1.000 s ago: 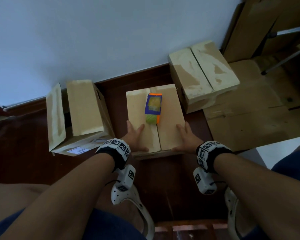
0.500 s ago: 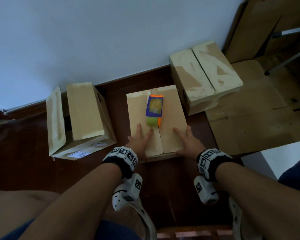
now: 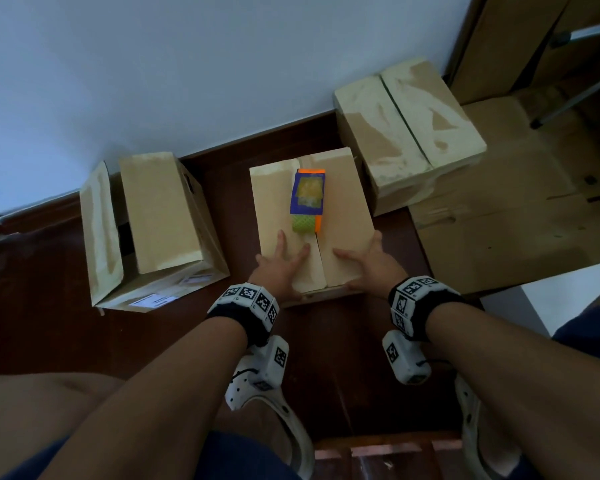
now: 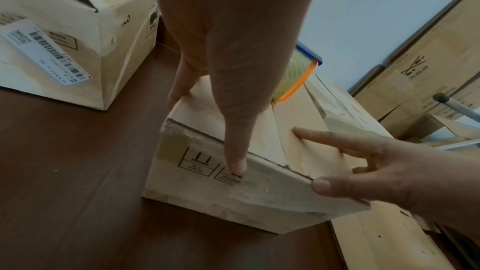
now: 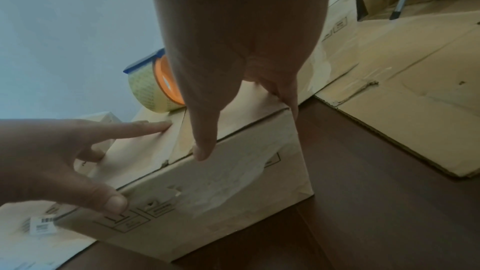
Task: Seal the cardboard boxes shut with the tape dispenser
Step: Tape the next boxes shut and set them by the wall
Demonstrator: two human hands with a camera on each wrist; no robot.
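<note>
A small cardboard box (image 3: 347,202) stands on the dark floor in front of me, its two top flaps folded down and meeting at a centre seam. An orange and blue tape dispenser (image 3: 307,199) lies on that seam at the far half. My left hand (image 3: 281,268) presses flat on the left flap, fingers straight, thumb over the near edge. My right hand (image 3: 368,265) presses the right flap the same way. The wrist views show the box (image 4: 207,192) (image 5: 233,202), the dispenser (image 4: 293,77) (image 5: 150,87) and both thumbs on the front face.
A larger box (image 3: 160,223) with loosely lowered flaps stands to the left, and another box (image 3: 406,133) with flaps down sits at the back right. Flattened cardboard (image 3: 499,230) covers the floor on the right. A white wall (image 3: 187,64) runs behind. My feet in white clogs (image 3: 274,403) are close below.
Both hands have slid a little inward toward the centre seam of the box top. The tape dispenser has not moved.
</note>
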